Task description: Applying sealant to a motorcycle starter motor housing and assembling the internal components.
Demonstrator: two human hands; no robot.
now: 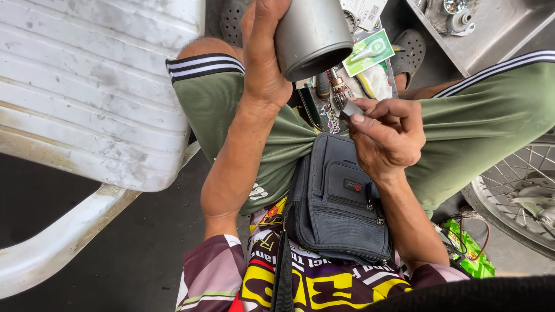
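While the metal cylinder (pixel 311 36) is being gripped by the left hand (pixel 263 55) and a small flat metal part (pixel 348 110) is being pinched in the right hand (pixel 386 138) fingers, either could be dropped into the lap clutter.

One metal cylinder (pixel 309 36); one grey pouch (pixel 341 202); one spoked wheel (pixel 520 190); two sandals (pixel 411 52).

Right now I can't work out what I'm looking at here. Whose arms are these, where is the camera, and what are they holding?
There is one picture, taken by a camera worn on a seated person's head, looking down at their lap, so both arms are their own. The left hand grips a grey metal cylinder, open end toward us. The right hand pinches a small dark metal piece; what it is I cannot tell. A dark zipped pouch hangs on their front over green shorts. Around them: a white plastic chair, a spoked wheel, a metal tray and a green-and-white packet.
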